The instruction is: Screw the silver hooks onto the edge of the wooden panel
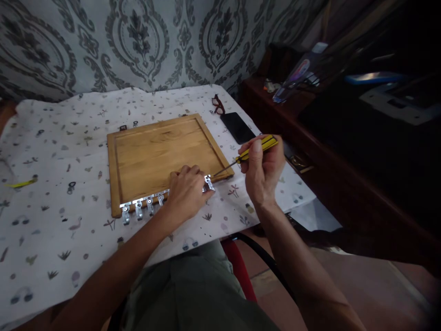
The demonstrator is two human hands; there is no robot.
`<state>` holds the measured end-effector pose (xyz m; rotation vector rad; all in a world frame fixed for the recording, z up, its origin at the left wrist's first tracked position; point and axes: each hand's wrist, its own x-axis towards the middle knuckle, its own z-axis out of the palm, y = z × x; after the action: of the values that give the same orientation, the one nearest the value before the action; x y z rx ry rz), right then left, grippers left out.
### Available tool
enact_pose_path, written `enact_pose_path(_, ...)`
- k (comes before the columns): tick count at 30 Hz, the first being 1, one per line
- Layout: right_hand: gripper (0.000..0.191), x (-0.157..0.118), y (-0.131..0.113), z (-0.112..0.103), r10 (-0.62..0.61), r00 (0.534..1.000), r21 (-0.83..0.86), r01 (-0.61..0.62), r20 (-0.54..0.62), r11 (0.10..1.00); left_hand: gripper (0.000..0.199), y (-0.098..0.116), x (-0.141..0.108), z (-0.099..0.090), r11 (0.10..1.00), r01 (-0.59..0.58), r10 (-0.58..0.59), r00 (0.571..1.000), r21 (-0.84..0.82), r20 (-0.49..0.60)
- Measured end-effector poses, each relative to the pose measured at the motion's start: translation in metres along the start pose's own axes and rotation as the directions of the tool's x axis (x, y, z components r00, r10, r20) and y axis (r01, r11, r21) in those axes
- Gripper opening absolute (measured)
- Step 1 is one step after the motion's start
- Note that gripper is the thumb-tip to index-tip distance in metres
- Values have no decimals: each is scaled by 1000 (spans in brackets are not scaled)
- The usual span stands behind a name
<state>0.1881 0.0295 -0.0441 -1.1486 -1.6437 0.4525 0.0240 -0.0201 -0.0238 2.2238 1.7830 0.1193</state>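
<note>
A framed wooden panel lies flat on the patterned white tablecloth. Along its near edge sits a row of several silver metal hinges. My left hand rests over the right part of that row, fingers bent and closed around a metal hinge near the panel's corner; its palm hides some of the row. My right hand grips a screwdriver with a yellow and black handle. The screwdriver's shaft slants down left, its tip at or just beside the right-end hinge; contact is too small to tell.
Beyond the panel's right side lie a black phone and reddish glasses. A yellow object lies at the far left. A clear bottle leans on the dark furniture at right.
</note>
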Motion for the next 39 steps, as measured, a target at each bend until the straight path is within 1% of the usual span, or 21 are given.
enact_pose_path(2, 36, 1, -3, 6, 26, 994, 61, -20, -102, 998, 32, 0, 0, 0, 1000, -2, 2, 1000, -1, -1)
enact_pose_path(3, 34, 2, -4, 9, 31, 991, 91, -19, -130, 996, 32, 1, 0, -1, 1000, -1, 1, 1000, 0, -2)
enact_pose_path(8, 33, 3, -2, 18, -5, 990, 178, 30, -138, 984, 33, 1, 1, -1, 1000, 15, -15, 1000, 12, 3)
enact_pose_path(11, 32, 3, -1, 20, -2, 991, 208, 29, -133, 978, 33, 2, 1, -1, 1000, 14, -14, 1000, 10, 7)
enact_pose_path(16, 32, 3, -1, 20, 5, 992, 216, 22, -124, 976, 33, 2, 1, -1, 1000, 14, -14, 1000, 11, 1)
enact_pose_path(21, 32, 2, -2, 20, -20, 992, 208, 45, -122, 977, 33, 2, 1, 0, 1000, 12, -12, 1000, 10, -6)
enact_pose_path(27, 25, -2, -2, 21, -46, 992, 223, 73, -121, 972, 33, 0, 1, 3, 1000, -6, 7, 1000, 18, -25)
enact_pose_path(30, 23, -1, -5, 18, -47, 994, 223, 69, -100, 972, 33, 0, 0, 3, 1000, -6, 6, 1000, 18, -26)
enact_pose_path(32, 25, 0, -7, 16, -31, 998, 251, 45, -61, 967, 33, 0, 0, 2, 1000, 2, -2, 1000, 15, -19)
enact_pose_path(36, 30, 3, -12, 9, -7, 998, 302, -10, 57, 953, 33, 0, 0, 1, 1000, 0, 1, 1000, 14, -22)
enact_pose_path(39, 30, 5, -15, 4, -19, 985, 314, -37, 173, 949, 32, 0, 0, 2, 1000, -9, 9, 999, 19, -32)
